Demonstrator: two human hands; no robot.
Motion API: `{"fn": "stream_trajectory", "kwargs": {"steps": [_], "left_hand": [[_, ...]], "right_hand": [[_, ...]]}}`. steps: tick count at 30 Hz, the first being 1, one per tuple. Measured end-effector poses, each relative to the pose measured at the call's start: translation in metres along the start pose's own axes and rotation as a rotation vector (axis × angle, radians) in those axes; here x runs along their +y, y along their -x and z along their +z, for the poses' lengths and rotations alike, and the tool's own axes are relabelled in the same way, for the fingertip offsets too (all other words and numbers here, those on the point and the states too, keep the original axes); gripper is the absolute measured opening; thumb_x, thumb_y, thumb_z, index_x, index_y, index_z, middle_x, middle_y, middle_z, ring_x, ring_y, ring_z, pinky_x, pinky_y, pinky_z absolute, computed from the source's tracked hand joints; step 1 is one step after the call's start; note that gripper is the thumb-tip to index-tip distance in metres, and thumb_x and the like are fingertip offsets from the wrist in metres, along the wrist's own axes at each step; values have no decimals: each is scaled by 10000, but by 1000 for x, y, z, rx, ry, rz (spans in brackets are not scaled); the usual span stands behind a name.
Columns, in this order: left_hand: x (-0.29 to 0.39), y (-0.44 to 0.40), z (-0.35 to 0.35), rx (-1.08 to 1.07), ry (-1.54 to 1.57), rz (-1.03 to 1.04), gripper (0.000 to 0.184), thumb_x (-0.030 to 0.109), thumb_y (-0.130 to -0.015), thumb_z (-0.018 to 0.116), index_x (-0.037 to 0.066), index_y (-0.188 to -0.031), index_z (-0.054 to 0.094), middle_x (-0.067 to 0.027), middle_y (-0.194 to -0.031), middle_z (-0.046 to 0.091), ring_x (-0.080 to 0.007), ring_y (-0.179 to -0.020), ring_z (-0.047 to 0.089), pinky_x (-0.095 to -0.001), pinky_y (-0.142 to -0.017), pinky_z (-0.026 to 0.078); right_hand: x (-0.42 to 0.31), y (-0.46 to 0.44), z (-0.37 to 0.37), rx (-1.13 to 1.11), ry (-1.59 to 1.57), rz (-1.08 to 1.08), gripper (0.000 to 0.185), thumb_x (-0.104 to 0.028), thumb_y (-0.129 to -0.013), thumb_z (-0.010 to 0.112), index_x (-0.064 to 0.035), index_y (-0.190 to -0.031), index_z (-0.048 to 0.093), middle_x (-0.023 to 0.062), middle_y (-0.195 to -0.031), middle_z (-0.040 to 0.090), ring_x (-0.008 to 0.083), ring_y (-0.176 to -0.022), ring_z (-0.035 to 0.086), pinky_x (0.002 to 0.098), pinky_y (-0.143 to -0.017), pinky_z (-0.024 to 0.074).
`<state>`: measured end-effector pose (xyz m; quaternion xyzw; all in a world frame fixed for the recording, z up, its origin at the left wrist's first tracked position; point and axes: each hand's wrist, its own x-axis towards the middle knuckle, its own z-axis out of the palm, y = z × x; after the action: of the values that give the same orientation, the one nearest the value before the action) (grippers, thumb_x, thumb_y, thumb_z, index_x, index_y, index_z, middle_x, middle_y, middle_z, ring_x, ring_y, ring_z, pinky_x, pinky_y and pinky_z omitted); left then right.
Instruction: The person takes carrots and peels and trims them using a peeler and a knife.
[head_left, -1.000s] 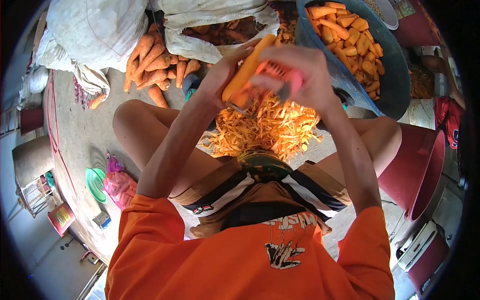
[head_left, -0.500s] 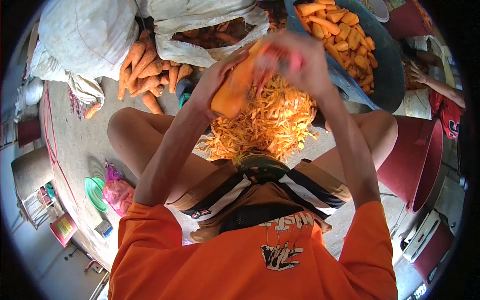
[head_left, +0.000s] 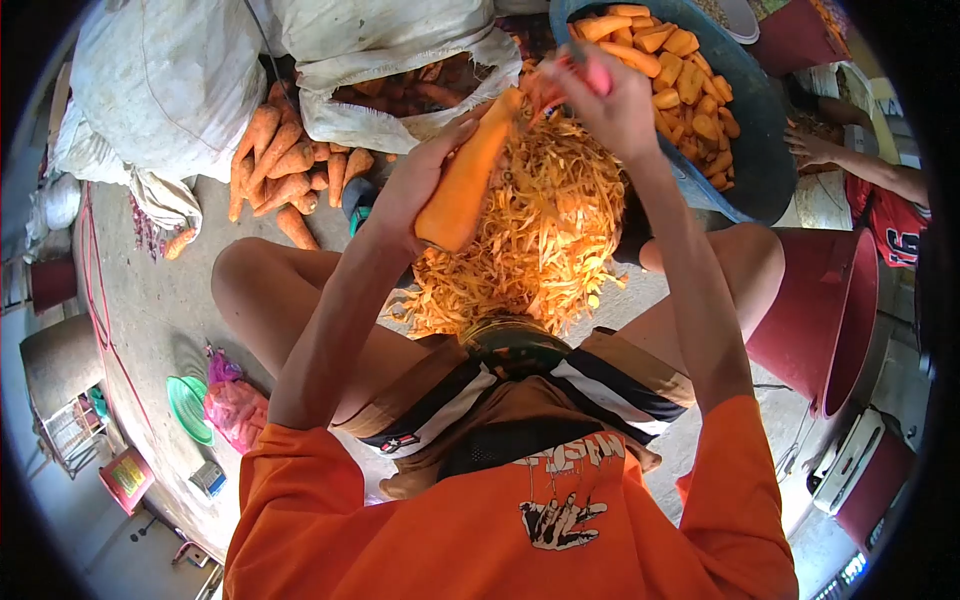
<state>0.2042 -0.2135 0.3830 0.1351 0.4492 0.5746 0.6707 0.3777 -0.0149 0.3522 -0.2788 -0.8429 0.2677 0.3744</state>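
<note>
A large, bright orange carrot (head_left: 466, 190) slants up and to the right, with my left hand (head_left: 422, 172) wrapped round its left side. Near the carrot's upper tip, my right hand (head_left: 617, 108) is closed on a peeler (head_left: 597, 73) with a pinkish-red handle; motion blurs its blade end. I cannot tell whether the blade touches the carrot. Below both hands lies a high heap of carrot peelings (head_left: 540, 235) between my legs.
A blue basin (head_left: 765, 150) of peeled carrots stands at upper right. Unpeeled carrots (head_left: 275, 165) lie at upper left beside an open white sack (head_left: 385, 25). A maroon tub (head_left: 805, 320) is by my right knee. Another person's hand (head_left: 812, 147) shows at far right.
My right hand and the peeler have moved up, from over the carrot's middle to just beyond its upper tip. My left hand keeps its hold on the carrot, which shows more fully.
</note>
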Motion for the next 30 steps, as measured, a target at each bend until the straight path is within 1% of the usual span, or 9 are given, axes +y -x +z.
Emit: {"fn": "stream_trajectory", "kwargs": {"steps": [3, 6, 7, 8, 11, 15, 23, 28, 30], "left_hand": [[0, -5, 3, 82, 44, -33, 446, 354, -1085, 524, 82, -1438, 540, -47, -994, 691, -132, -799, 684, -250, -686, 577], [-3, -15, -15, -26, 83, 52, 472, 305, -1084, 543, 62, -1487, 513, -85, -1184, 700, -154, -993, 707, -252, -821, 596], [3, -17, -26, -582, 368, -49, 444, 248, -1098, 507, 36, -1488, 501, -106, -1287, 672, -182, -1120, 688, -288, -930, 585], [-3, -21, -30, -587, 366, -55, 444, 248, -1098, 507, 36, -1488, 501, -106, -1287, 672, -182, -1120, 688, -288, -930, 585], [-3, -8, -2, -8, 136, -2, 459, 299, -1091, 533, 62, -1485, 519, -77, -1212, 684, -153, -966, 701, -265, -796, 595], [8, -2, 1, 5, 0, -36, 492, 335, -1100, 506, 167, -1560, 458, -18, -1091, 678, -89, -793, 660, -228, -634, 585], [1, -10, 3, -11, 87, 65, 519, 284, -1099, 492, 52, -1559, 432, -76, -1264, 669, -136, -1049, 674, -247, -831, 580], [4, -2, -7, 41, -69, -78, 460, 322, -1102, 501, 69, -1485, 515, -88, -1175, 687, -138, -983, 693, -255, -763, 573], [5, -9, -15, 28, 13, -88, 473, 363, -1076, 551, 70, -1447, 548, -69, -1120, 695, -131, -914, 684, -272, -751, 574]], "right_hand": [[-7, -6, -17, 23, -82, 127, 217, -235, -1010, 716, -19, -1004, 729, 12, -848, 741, 61, -815, 691, 313, -742, 578], [-59, 22, 5, -105, -324, -156, 299, -216, -824, 845, -112, -1084, 741, 92, -894, 736, 244, -738, 692, 339, -685, 565], [-72, 28, 4, -152, -194, -401, 364, -176, -774, 853, -118, -1116, 741, 106, -941, 756, 272, -795, 736, 368, -704, 582], [-71, 26, 1, -146, -189, -397, 364, -176, -774, 853, -118, -1116, 741, 106, -941, 756, 272, -795, 736, 368, -704, 582], [-46, 13, 6, -87, -120, -383, 268, -188, -864, 833, -46, -1072, 740, 137, -897, 750, 272, -755, 736, 349, -723, 587], [-5, -9, -11, -35, -16, 203, 275, -185, -854, 837, -49, -1074, 745, 133, -922, 760, 273, -766, 741, 342, -719, 586], [-67, 22, -1, -170, -138, -419, 318, -300, -847, 849, -116, -1090, 757, 96, -887, 753, 270, -744, 742, 340, -652, 576], [12, -16, -16, 135, 33, 116, 271, -342, -970, 762, -86, -1060, 748, 85, -842, 757, 124, -719, 710, 305, -662, 563], [-19, -10, -13, 76, -477, 135, 277, -328, -915, 810, -116, -1086, 757, 87, -859, 757, 164, -740, 734, 311, -687, 569]]}}
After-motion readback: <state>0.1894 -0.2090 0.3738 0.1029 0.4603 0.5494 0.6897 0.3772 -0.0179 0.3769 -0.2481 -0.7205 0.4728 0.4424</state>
